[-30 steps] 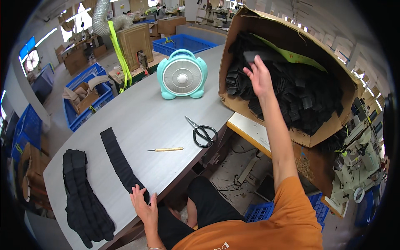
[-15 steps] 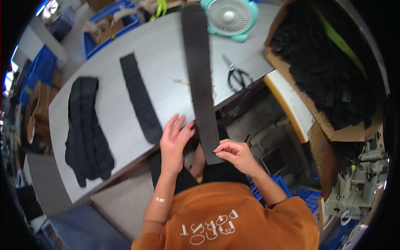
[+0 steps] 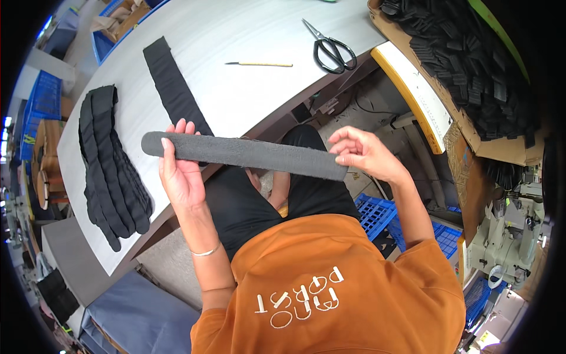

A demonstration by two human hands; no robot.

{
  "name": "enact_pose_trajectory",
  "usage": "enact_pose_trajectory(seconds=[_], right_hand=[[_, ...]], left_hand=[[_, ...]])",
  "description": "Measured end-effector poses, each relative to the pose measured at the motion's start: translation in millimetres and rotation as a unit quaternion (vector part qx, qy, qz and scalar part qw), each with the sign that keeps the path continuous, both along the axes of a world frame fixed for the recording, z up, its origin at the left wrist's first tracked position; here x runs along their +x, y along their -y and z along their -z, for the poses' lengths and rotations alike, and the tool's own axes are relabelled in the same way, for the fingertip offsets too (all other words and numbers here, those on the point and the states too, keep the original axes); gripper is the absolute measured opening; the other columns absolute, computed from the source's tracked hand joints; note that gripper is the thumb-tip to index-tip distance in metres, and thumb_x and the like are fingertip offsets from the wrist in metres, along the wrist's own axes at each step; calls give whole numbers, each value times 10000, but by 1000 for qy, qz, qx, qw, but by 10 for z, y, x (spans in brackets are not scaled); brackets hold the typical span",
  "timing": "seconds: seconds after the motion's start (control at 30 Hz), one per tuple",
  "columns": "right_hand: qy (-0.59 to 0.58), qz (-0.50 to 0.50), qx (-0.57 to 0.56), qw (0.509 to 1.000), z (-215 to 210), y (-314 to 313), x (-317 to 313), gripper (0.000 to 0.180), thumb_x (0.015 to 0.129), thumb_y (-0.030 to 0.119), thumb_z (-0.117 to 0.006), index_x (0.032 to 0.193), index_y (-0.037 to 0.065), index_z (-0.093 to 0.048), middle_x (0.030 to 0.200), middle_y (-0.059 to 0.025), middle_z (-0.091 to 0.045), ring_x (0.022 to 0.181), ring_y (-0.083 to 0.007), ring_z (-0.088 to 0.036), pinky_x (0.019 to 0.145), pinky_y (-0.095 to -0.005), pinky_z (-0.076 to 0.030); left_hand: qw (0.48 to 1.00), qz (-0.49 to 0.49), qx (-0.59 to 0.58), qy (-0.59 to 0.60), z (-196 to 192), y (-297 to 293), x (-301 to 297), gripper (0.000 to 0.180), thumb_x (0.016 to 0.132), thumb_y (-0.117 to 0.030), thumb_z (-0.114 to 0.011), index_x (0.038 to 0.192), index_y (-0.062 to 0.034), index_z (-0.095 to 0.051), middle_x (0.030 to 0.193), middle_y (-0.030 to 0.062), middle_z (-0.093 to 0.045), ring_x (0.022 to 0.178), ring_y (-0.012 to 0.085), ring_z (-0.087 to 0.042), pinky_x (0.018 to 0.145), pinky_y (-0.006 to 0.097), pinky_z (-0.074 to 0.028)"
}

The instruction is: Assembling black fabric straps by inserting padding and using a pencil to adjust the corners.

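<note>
- Above the lap, near the table's front edge, a dark grey padded strip [image 3: 244, 154] was held level between both hands.
- Left hand [image 3: 180, 171] was closed around the strip's left end, fingers curled over its top.
- Right hand [image 3: 362, 154] pinched the right end between thumb and fingertips.
- On the grey table [image 3: 247, 71], a single flat black strip [image 3: 174, 85] lay just beyond the left hand; a stack of black strips [image 3: 112, 165] sat farther left.
- Scissors [image 3: 330, 48] and a pencil [image 3: 259, 64] lay far on the table; a cardboard box [image 3: 471, 133] of black pieces stood to the right.
- Judged step: strip being carried toward the table; laying it down would call for lining it up beside the flat one.
</note>
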State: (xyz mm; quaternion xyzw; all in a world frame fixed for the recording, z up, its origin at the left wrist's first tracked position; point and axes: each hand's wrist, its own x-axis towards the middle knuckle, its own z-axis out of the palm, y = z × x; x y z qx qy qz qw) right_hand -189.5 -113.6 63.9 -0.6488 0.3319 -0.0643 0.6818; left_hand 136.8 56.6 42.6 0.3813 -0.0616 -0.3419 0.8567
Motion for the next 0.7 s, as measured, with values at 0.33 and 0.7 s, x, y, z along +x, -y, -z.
enact_pose_trajectory(seconds=[0.33, 0.7], right_hand=[[122, 10, -455, 882, -191, -267, 1370, 397, 893, 257, -671, 1162, -29, -610, 1222, -219, -616, 1137, -374, -592, 978, -435, -460], [-17, -31, -198, 980, -293, -287, 1529, 187, 932, 178, -620, 1037, 25, -644, 928, -150, -670, 875, -345, -642, 794, -410, -505]], left_hand=[[998, 66, -11, 7, 42, 129, -690, 459, 1076, -281, -403, 1392, 51, -385, 1415, 268, -463, 1308, 372, -490, 1122, 493, -400], [927, 114, 199, 298, 47, -164, -904, 380, 936, -43, -659, 1298, 16, -562, 1274, 109, -628, 1229, 217, -573, 1060, 345, -430]])
